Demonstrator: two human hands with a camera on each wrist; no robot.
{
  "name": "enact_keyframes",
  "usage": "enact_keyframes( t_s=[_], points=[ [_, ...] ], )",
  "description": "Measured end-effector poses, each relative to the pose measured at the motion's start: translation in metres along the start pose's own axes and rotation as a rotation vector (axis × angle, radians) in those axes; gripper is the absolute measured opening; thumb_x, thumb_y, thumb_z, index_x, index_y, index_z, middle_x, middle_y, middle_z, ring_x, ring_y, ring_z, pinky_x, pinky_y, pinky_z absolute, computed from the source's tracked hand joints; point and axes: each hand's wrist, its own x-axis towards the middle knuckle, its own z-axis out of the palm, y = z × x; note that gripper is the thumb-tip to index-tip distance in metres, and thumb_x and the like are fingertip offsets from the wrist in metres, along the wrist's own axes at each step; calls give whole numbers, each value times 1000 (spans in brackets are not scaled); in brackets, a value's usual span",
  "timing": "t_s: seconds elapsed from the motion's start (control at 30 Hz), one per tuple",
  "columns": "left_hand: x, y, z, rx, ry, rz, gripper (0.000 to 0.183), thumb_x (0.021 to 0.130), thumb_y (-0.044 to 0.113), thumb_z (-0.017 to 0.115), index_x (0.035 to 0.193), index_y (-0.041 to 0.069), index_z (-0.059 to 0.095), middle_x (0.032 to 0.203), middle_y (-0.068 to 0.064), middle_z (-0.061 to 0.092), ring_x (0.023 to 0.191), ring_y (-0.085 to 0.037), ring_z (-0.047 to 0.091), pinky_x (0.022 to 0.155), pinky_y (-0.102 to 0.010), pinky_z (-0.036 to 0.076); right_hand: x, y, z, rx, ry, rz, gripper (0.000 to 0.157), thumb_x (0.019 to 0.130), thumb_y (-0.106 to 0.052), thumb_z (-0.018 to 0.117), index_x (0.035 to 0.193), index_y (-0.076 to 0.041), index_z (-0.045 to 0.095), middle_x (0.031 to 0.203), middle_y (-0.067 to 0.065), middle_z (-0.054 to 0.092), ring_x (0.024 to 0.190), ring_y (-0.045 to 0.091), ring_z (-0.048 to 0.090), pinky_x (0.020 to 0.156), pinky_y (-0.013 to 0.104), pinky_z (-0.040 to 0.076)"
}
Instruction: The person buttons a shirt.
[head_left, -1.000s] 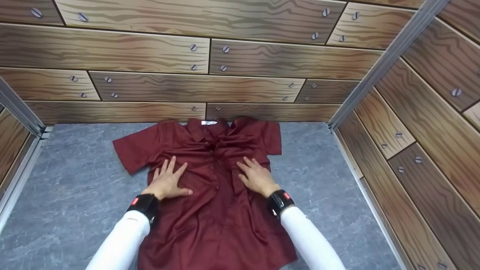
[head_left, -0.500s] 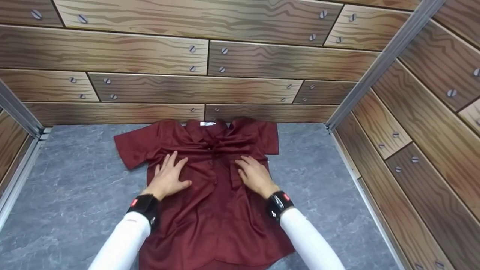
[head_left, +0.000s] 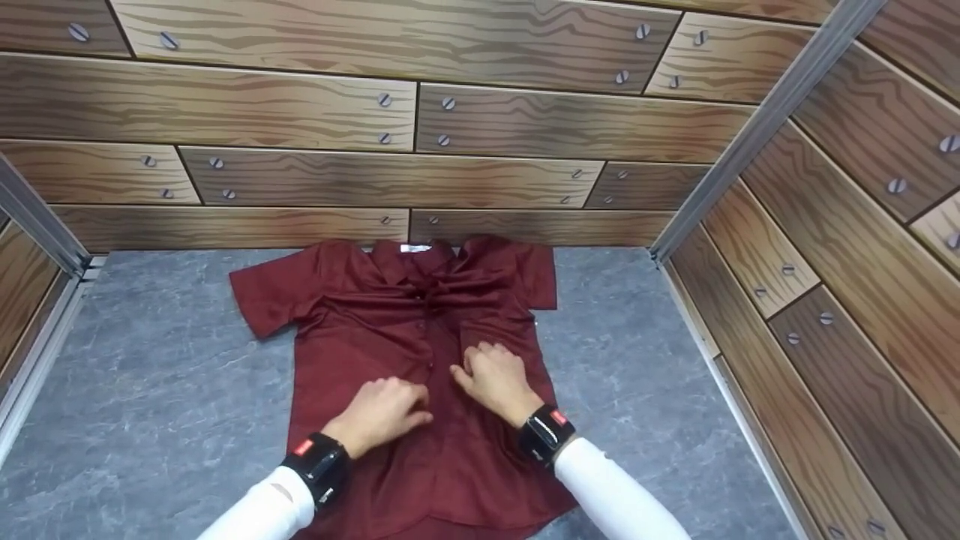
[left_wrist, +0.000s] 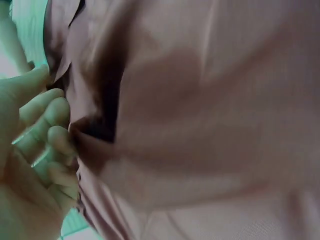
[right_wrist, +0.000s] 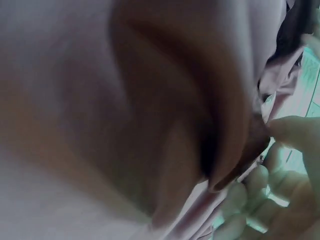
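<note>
A dark red short-sleeved shirt [head_left: 360, 345] lies spread front up, collar at the far end, with a buttoned front and creases across the chest. Over its middle, left of the button line, is my left hand [head_left: 384, 414], fingers bent downward. My right hand [head_left: 495, 379] is over the other front half, its fingers bent too. Loosely curled fingers [left_wrist: 57, 120] show beside the cloth in the left wrist view, with no fabric between them. In the right wrist view the thumb [right_wrist: 290, 131] overlaps a fold's edge, apart from the other fingers.
Grey stone-patterned table surface [head_left: 172, 405] surrounds the shirt. A wood-print wall [head_left: 300, 176] stands right behind the collar, and another wall [head_left: 840, 247] runs along the right. Metal rails [head_left: 679, 217] line the corners.
My spread hands have left the chest area and come nearer to me, fingers now bent. The left hand moved right toward the button line. Earlier, the shirt shifted slightly and its lower hem came into view.
</note>
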Motion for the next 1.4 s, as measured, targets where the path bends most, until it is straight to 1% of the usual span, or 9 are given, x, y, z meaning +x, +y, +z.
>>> enact_keyframes(
  t_s=[0.23, 0.33, 0.47, 0.73, 0.87, 1.0, 1.1, 1.27, 1.4],
  points=[
    [-5, -1, 6, -15, -114, 23, 23, 80, 24, 88, 86, 15, 68, 80, 3, 66, 71, -24, 66, 57, -42, 52, 2, -6, 3, -58, -64, 126, 51, 94, -51, 67, 60, -14, 61, 61, 13, 62, 55, 37, 62, 47, 48, 46],
    [-6, 0, 5, -33, -101, 45, 20, 80, 20, 87, 82, 16, 68, 81, 2, 64, 70, -23, 66, 57, -40, 52, 2, -3, 2, -47, -64, 147, 43, 91, -45, 68, 61, -15, 58, 63, 14, 64, 58, 39, 64, 48, 50, 48],
    [-8, 5, 3, -108, -42, 86, 15, 85, 17, 84, 86, 18, 69, 87, 3, 62, 75, -19, 66, 61, -36, 54, 1, 4, -6, 31, -81, 157, 29, 84, -35, 68, 65, -21, 52, 60, 2, 57, 55, 30, 60, 50, 48, 48],
    [-12, 19, 8, -437, -21, 233, 10, 93, 3, 72, 97, 12, 70, 93, 5, 72, 89, -5, 68, 80, -26, 55, 1, 11, -35, 222, -107, 124, 28, 85, -30, 63, 64, -24, 45, 59, -11, 38, 53, 15, 44, 50, 34, 36],
    [-14, 21, 19, -503, -68, 312, 12, 92, 1, 72, 95, 12, 70, 92, 5, 74, 86, -2, 66, 78, -15, 51, 4, 3, -43, 310, -151, 77, 32, 88, -29, 59, 63, -24, 40, 58, -11, 31, 52, 11, 35, 51, 30, 32],
    [-16, 21, 28, -494, -128, 369, 10, 91, 4, 73, 96, 13, 73, 99, 3, 73, 93, -3, 66, 85, -14, 49, 4, -9, -38, 366, -254, 24, 32, 90, -30, 58, 62, -23, 43, 57, -11, 33, 51, 9, 35, 52, 29, 32],
    [-16, 19, 30, -482, -116, 343, 14, 90, 4, 72, 100, 12, 77, 103, 2, 71, 97, -6, 65, 90, -20, 50, 1, -14, -28, 354, -358, -24, 26, 92, -33, 57, 68, -23, 56, 61, -12, 46, 55, 9, 46, 54, 30, 40],
    [-17, 12, 23, -562, -11, 163, 26, 84, -5, 62, 92, 13, 79, 96, 4, 70, 94, -9, 66, 86, -28, 54, -4, -11, -19, 366, -568, -112, 25, 102, -38, 53, 96, -25, 74, 81, -13, 65, 72, 8, 61, 67, 31, 50],
    [-20, 7, 14, -594, 30, 43, 22, 85, -1, 62, 87, 17, 75, 86, 12, 68, 81, -4, 63, 74, -25, 53, -4, 2, -22, 437, -597, -107, 23, 102, -31, 54, 99, -23, 75, 82, -14, 67, 74, 3, 61, 70, 27, 50]
  ],
)
